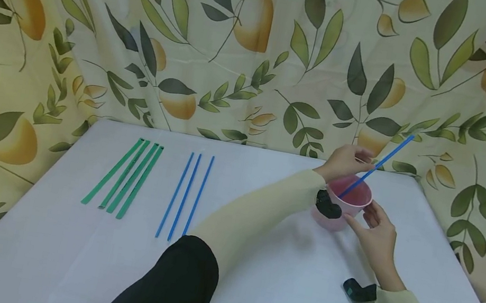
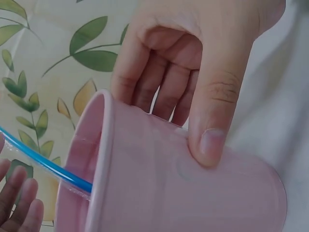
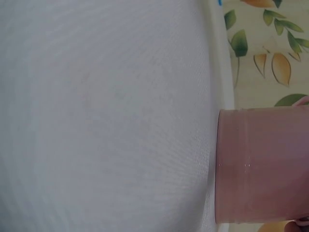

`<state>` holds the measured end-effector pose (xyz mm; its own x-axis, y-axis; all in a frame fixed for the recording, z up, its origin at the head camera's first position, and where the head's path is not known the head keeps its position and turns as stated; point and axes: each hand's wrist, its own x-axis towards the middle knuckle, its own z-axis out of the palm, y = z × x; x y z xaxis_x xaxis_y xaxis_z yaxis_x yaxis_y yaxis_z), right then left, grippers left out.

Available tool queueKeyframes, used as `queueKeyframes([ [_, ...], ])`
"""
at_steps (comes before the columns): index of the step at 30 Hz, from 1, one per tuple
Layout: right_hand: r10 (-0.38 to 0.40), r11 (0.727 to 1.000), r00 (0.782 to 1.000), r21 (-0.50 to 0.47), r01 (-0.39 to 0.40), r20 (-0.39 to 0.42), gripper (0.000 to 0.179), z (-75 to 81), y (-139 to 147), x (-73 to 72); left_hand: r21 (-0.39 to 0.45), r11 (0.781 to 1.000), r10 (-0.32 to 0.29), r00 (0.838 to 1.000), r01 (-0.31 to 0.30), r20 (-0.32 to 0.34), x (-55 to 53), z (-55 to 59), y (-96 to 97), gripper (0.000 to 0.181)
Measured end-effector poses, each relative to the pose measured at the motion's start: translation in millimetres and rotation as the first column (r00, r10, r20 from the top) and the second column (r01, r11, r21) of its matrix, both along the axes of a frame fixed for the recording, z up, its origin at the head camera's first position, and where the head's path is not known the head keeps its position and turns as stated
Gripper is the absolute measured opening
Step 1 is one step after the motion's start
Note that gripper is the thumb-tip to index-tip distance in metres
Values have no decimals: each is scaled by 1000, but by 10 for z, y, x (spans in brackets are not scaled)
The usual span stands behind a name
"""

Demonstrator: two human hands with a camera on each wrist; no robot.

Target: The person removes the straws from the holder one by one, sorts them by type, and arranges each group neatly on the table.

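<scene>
A pink cup point(image 1: 345, 207) stands upright on the white table at the right. Leaning out of its mouth is a long blue straw point(image 1: 386, 158), its lower end inside the cup. My right hand point(image 1: 376, 242) grips the cup's right side; in the left wrist view its thumb point(image 2: 207, 147) lies along the wall and the fingers go behind. Above the rim, my left hand point(image 1: 342, 163) is held with its fingertips right beside the straw. The left wrist view shows its loosely spread fingers point(image 2: 21, 205). The cup's lower part point(image 3: 260, 166) fills the right wrist view's right side.
Several green strips point(image 1: 129, 181) lie side by side on the table's left. To their right are three blue straws point(image 1: 185, 193), spaced apart. A leaf-and-fruit patterned curtain point(image 1: 261, 42) hangs behind the white table point(image 1: 60, 260). My left forearm crosses over the table's middle.
</scene>
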<state>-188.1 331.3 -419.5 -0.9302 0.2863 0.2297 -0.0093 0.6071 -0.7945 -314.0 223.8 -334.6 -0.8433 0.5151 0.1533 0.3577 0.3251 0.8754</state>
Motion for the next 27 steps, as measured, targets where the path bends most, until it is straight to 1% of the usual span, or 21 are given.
queueKeyframes([
  [4,9,1000,1000,0,-9,-6,72,-7,-1,6,-42,999,2,1000,-2,1,-15,-59,66,32],
  [6,11,1000,1000,4,-11,-9,71,-18,-1,9,-61,998,12,1000,-13,-4,-14,-86,97,32],
  [9,14,1000,1000,8,-14,-7,70,-27,-2,14,-104,994,33,999,-36,-30,-2,-117,132,30],
  [13,17,1000,1000,17,-17,5,71,-23,0,30,-181,981,59,996,-71,-71,25,-134,156,22],
  [16,20,999,1000,25,-21,15,72,-4,2,43,-199,977,64,995,-78,-78,38,-133,153,17],
  [20,26,999,999,21,-26,19,73,7,14,38,-199,978,53,996,-66,-72,31,-140,135,15],
  [24,31,999,999,20,-31,12,74,11,16,29,-233,971,31,997,-46,-66,13,-148,139,15],
  [27,33,999,999,21,-33,0,73,18,12,28,-265,964,3,999,-17,-53,29,-127,143,15],
])
